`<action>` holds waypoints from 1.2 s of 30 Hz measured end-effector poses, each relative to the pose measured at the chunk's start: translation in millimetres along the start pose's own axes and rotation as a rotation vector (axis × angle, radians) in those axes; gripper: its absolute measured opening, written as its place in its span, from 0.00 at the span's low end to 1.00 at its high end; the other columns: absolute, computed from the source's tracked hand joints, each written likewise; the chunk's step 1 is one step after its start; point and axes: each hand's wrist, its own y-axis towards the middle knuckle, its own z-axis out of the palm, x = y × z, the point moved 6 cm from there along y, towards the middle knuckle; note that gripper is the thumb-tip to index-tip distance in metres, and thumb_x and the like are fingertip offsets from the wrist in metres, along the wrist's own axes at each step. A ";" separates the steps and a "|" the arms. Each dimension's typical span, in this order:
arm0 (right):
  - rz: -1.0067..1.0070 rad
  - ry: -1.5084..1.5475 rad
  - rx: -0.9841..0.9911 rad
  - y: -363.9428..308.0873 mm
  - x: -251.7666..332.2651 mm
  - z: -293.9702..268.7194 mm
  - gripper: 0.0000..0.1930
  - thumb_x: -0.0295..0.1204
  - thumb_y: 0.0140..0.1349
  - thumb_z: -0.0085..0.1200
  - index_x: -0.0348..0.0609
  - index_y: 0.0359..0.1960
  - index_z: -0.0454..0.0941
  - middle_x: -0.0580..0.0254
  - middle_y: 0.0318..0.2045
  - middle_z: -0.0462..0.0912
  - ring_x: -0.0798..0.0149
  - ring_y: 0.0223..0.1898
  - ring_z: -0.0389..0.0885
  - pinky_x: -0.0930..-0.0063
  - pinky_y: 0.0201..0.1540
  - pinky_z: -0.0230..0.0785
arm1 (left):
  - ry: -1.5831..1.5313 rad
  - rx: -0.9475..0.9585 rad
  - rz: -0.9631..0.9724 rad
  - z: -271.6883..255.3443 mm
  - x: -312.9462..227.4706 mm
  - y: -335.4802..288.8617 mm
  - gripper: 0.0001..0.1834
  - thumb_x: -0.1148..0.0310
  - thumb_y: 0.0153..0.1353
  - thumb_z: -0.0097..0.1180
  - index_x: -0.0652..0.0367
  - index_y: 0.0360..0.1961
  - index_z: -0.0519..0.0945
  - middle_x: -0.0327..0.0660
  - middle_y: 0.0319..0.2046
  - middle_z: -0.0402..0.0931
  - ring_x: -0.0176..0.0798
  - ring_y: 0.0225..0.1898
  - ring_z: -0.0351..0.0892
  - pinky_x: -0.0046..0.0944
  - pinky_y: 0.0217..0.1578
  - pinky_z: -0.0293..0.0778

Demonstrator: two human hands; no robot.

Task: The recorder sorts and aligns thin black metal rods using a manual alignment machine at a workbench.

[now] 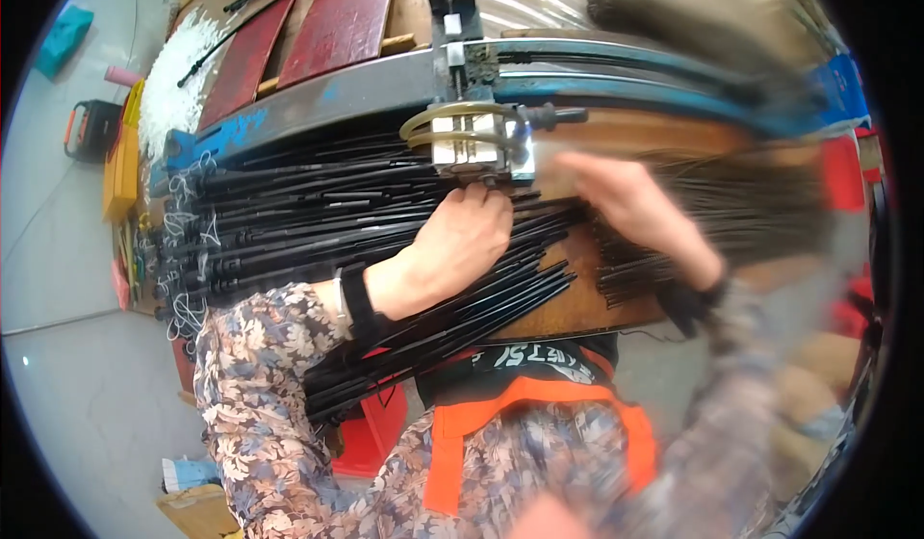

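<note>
Head view: at far left, a teal bag [65, 40] and a black case [94, 130] rest on the floor. Right of the case stands a yellow box [119, 175]. A white heap [175, 87] lies at the left end of the bench [547, 318]. Next come white cords [197, 214], looped at the left ends of the black rods [318, 195]. These rods lie side by side across the bench, below the rail [322, 94] (blue paint shows along it); the lower bundle slants up to the right. Two red boards [342, 10] lie beyond the rail.

At centre, the left hand [464, 233] is placed against the lower edge of the fixture [470, 144], above the rods. Its fingers are curled inward; whether they grip a rod cannot be told (the fingertips are hidden). A yellowish hose [421, 127] loops around the fixture.

To the right, the right hand [624, 197] is beside the fixture, fingers directed toward it. Motion blur obscures this hand; its grip cannot be determined. Farther right lies a spread of thin rods [717, 223], also blurred. A red bin [843, 175] stands at the right end.
</note>
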 end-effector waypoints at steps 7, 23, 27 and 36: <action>0.108 0.039 -0.197 -21.3 0.3 -18.2 0.11 0.32 0.67 0.58 0.44 0.47 0.86 0.57 0.40 0.88 0.62 0.42 0.85 0.69 0.45 0.75 | -0.201 -0.021 -0.093 -73.7 14.1 -17.0 0.26 0.78 0.49 0.56 0.65 0.54 0.76 0.45 0.35 0.70 0.46 0.37 0.73 0.40 0.34 0.76; -0.392 -0.371 -0.518 -67.0 40.2 -37.2 0.18 0.33 0.59 0.66 0.41 0.50 0.84 0.65 0.33 0.84 0.58 0.41 0.79 0.65 0.45 0.70 | -0.110 0.053 -0.013 -120.0 -7.5 27.9 0.19 0.69 0.61 0.59 0.52 0.54 0.78 0.37 0.24 0.71 0.39 0.25 0.78 0.42 0.20 0.74; -0.536 -0.417 -0.634 -70.1 44.5 -73.2 0.30 0.35 0.55 0.70 0.36 0.59 0.75 0.56 0.48 0.84 0.50 0.54 0.81 0.58 0.55 0.73 | -0.091 -0.126 0.087 -136.1 -3.3 70.2 0.19 0.75 0.55 0.57 0.51 0.50 0.78 0.38 0.24 0.71 0.43 0.26 0.77 0.43 0.23 0.74; -0.435 -0.434 -0.679 -82.0 -3.8 -144.8 0.29 0.32 0.57 0.69 0.42 0.61 0.75 0.62 0.18 0.80 0.63 0.21 0.82 0.72 0.32 0.78 | -0.035 -0.052 0.242 -142.1 12.8 125.0 0.31 0.80 0.51 0.55 0.58 0.60 0.73 0.45 0.30 0.71 0.48 0.34 0.75 0.45 0.35 0.75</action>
